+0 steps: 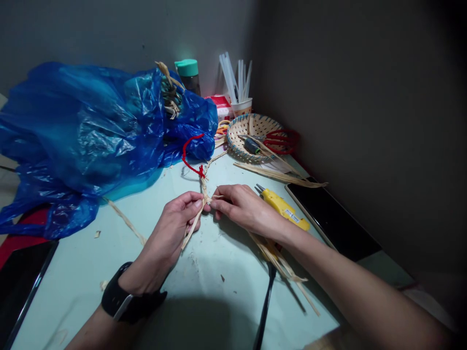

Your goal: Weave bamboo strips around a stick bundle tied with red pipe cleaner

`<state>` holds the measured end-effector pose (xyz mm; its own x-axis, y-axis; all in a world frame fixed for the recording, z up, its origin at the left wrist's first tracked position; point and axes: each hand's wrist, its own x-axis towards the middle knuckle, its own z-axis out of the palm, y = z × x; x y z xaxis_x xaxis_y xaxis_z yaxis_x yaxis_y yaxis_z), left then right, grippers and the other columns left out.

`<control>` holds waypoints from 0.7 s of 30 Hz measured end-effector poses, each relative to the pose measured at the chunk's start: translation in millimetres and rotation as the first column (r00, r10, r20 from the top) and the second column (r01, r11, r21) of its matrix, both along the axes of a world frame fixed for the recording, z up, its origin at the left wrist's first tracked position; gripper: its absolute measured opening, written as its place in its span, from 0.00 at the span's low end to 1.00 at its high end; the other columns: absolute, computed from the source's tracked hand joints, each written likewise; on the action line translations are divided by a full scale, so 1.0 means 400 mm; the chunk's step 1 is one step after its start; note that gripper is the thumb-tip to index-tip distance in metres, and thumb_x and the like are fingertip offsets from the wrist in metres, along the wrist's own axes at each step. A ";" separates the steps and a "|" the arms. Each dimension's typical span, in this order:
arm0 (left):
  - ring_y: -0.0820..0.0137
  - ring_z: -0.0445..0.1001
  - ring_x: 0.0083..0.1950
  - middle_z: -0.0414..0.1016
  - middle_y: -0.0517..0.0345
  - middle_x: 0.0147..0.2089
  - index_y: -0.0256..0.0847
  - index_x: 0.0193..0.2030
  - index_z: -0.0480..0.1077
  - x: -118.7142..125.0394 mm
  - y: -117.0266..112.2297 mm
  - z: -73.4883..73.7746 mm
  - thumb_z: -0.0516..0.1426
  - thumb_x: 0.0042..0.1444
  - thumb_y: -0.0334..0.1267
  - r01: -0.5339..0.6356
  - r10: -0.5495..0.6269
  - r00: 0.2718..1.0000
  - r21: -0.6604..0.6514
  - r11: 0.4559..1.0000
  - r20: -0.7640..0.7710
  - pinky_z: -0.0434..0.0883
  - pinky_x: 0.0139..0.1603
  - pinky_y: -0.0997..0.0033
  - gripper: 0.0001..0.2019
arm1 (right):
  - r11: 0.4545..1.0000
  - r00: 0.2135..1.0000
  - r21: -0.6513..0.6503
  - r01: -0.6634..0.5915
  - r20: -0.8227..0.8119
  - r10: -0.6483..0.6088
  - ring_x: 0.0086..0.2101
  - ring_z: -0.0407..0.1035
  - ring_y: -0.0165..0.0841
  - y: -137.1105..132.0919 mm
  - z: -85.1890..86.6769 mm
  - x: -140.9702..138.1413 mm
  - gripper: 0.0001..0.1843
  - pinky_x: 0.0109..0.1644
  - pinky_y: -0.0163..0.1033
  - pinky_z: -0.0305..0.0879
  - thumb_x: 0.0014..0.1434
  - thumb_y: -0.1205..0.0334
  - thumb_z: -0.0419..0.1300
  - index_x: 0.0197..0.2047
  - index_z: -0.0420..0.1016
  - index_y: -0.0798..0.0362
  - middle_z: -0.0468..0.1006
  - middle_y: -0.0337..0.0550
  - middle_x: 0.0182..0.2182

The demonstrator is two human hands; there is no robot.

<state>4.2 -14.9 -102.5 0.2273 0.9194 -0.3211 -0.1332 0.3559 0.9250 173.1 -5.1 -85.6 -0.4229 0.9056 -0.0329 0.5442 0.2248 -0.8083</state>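
Observation:
Between my two hands is a braid of dry straw-coloured strips [204, 186], running away from me along the table. A red cord [187, 151] is tied around it just beyond my fingers. My left hand [181, 213] pinches the near end of the braid, and a loose strip hangs below its fingertips. My right hand [237, 206] is closed at the braid's right side, thumb and fingers pinching a strand. Loose straw strips [279, 262] lie under my right forearm. Close to the right hand is a yellow glue gun [282, 208], partly covered by that arm.
A large blue plastic bag [91, 131] fills the left side. At the back stand a green-lidded bottle [188, 69], a paper cup [242, 106] of clear sticks and a woven basket [236, 131] with scissors. A dark phone [332, 218] lies by the right wall.

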 end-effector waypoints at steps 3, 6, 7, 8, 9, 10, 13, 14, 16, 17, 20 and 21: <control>0.82 0.57 0.21 0.69 0.60 0.30 0.37 0.37 0.68 0.000 -0.002 0.003 0.59 0.51 0.33 0.006 -0.005 1.000 -0.017 1.000 0.015 0.52 0.20 0.80 0.06 | 1.000 1.000 0.010 -0.008 0.017 0.008 0.28 0.66 0.28 0.003 0.001 0.007 0.11 0.34 0.33 0.52 0.62 0.64 0.52 0.31 0.73 0.56 0.77 0.39 0.26; 0.80 0.60 0.22 0.70 0.60 0.29 0.36 0.38 0.69 0.001 -0.002 0.002 0.59 0.51 0.32 0.004 -0.004 1.000 -0.016 1.000 -0.011 0.56 0.21 0.80 0.07 | 1.000 1.000 0.029 -0.006 0.024 0.006 0.27 0.64 0.27 0.001 0.000 0.010 0.11 0.33 0.33 0.52 0.62 0.64 0.52 0.29 0.72 0.56 0.76 0.38 0.25; 0.80 0.61 0.22 0.70 0.60 0.29 0.36 0.38 0.69 0.002 -0.001 0.001 0.59 0.51 0.31 0.006 -0.006 1.000 -0.004 1.000 -0.025 0.58 0.22 0.80 0.07 | 0.999 1.000 0.033 -0.007 0.029 0.006 0.27 0.64 0.27 0.000 0.000 0.010 0.12 0.33 0.33 0.51 0.62 0.64 0.52 0.29 0.71 0.56 0.76 0.38 0.25; 0.79 0.63 0.23 0.70 0.60 0.28 0.36 0.38 0.68 0.002 0.001 -0.001 0.59 0.51 0.31 0.011 -0.010 0.999 0.010 1.000 -0.039 0.60 0.23 0.79 0.07 | 0.999 0.999 0.035 -0.004 0.036 0.003 0.27 0.64 0.27 -0.001 -0.001 0.010 0.12 0.32 0.33 0.51 0.62 0.63 0.52 0.29 0.71 0.56 0.75 0.38 0.25; 0.79 0.64 0.23 0.70 0.61 0.26 0.35 0.37 0.68 0.002 0.003 -0.003 0.58 0.51 0.31 0.019 -0.018 0.999 0.024 1.000 -0.050 0.62 0.25 0.79 0.06 | 0.999 0.999 0.035 0.000 0.045 -0.002 0.27 0.63 0.27 -0.002 -0.002 0.009 0.12 0.32 0.33 0.50 0.62 0.63 0.52 0.29 0.71 0.56 0.74 0.38 0.24; 0.78 0.65 0.23 0.69 0.61 0.25 0.35 0.37 0.68 0.002 0.005 -0.005 0.58 0.51 0.31 0.025 -0.023 0.998 0.034 0.999 -0.056 0.63 0.25 0.78 0.06 | 0.999 0.999 0.035 0.006 0.054 -0.008 0.27 0.62 0.27 -0.002 -0.002 0.009 0.12 0.31 0.33 0.50 0.62 0.62 0.52 0.29 0.70 0.56 0.74 0.38 0.24; 0.76 0.66 0.23 0.68 0.62 0.23 0.35 0.36 0.68 0.003 0.008 -0.009 0.59 0.50 0.31 0.022 -0.020 0.998 0.037 0.999 -0.054 0.65 0.26 0.76 0.06 | 1.000 0.998 0.018 0.016 0.054 -0.017 0.27 0.61 0.27 -0.001 -0.003 0.006 0.13 0.31 0.33 0.49 0.62 0.60 0.51 0.30 0.70 0.56 0.72 0.38 0.25; 0.76 0.66 0.23 0.68 0.62 0.23 0.35 0.35 0.68 0.004 0.007 -0.008 0.60 0.50 0.31 0.018 -0.016 0.999 0.036 0.999 -0.052 0.65 0.26 0.76 0.06 | 1.000 0.999 0.008 0.016 0.047 -0.016 0.27 0.61 0.27 -0.001 -0.003 0.005 0.13 0.31 0.33 0.49 0.62 0.60 0.51 0.30 0.70 0.56 0.71 0.38 0.25; 0.76 0.65 0.23 0.68 0.62 0.23 0.36 0.35 0.68 0.006 0.004 -0.003 0.60 0.49 0.32 0.011 -0.009 0.999 0.038 0.999 -0.051 0.64 0.25 0.76 0.06 | 1.000 0.999 -0.011 0.011 0.035 -0.011 0.27 0.61 0.27 0.001 -0.002 0.005 0.14 0.31 0.33 0.49 0.62 0.59 0.51 0.30 0.70 0.56 0.71 0.38 0.25; 0.77 0.65 0.23 0.68 0.62 0.24 0.36 0.35 0.68 0.009 0.002 0.000 0.60 0.49 0.32 0.007 -0.005 0.999 0.039 0.999 -0.054 0.64 0.25 0.76 0.06 | 1.000 0.999 -0.015 0.009 0.030 -0.009 0.27 0.61 0.27 0.002 -0.001 0.005 0.14 0.31 0.33 0.49 0.62 0.59 0.51 0.29 0.69 0.56 0.71 0.38 0.24; 0.79 0.62 0.23 0.70 0.60 0.29 0.36 0.35 0.67 0.017 -0.008 0.012 0.60 0.49 0.34 -0.010 0.014 0.997 0.054 0.998 -0.076 0.60 0.23 0.78 0.07 | 1.000 1.000 0.004 -0.011 0.009 0.011 0.27 0.60 0.27 0.003 0.001 0.006 0.13 0.31 0.33 0.49 0.62 0.61 0.51 0.28 0.68 0.56 0.70 0.37 0.23; 0.79 0.62 0.24 0.70 0.60 0.30 0.37 0.35 0.67 0.020 -0.011 0.015 0.61 0.48 0.35 -0.011 0.016 0.996 0.060 0.998 -0.086 0.60 0.24 0.78 0.08 | 1.000 1.000 0.014 -0.016 0.004 0.016 0.27 0.60 0.27 0.003 0.001 0.007 0.12 0.31 0.33 0.49 0.61 0.62 0.51 0.28 0.68 0.56 0.70 0.37 0.23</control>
